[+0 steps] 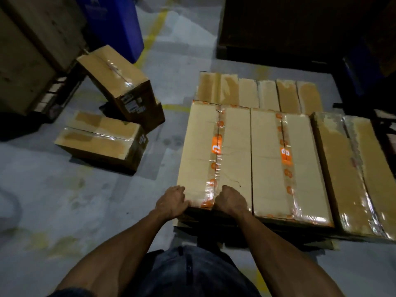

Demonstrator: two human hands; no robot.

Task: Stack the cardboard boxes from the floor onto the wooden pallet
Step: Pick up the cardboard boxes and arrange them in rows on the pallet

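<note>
Near end of the long box [215, 151] at pallet [214, 222] front-left corner was gripped by left hand [171, 203] and right hand [232, 201]; overhang and tipping were judged likely if nudged left.

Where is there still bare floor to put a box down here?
Bare floor lies left of the pallet stack, in front of the flat floor box. A narrow strip separates the tilted box from the orange-taped box. The pallet's top layer looks fully covered.

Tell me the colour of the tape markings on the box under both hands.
Orange, on clear sealing tape along the long tan cardboard box; head view.
</note>
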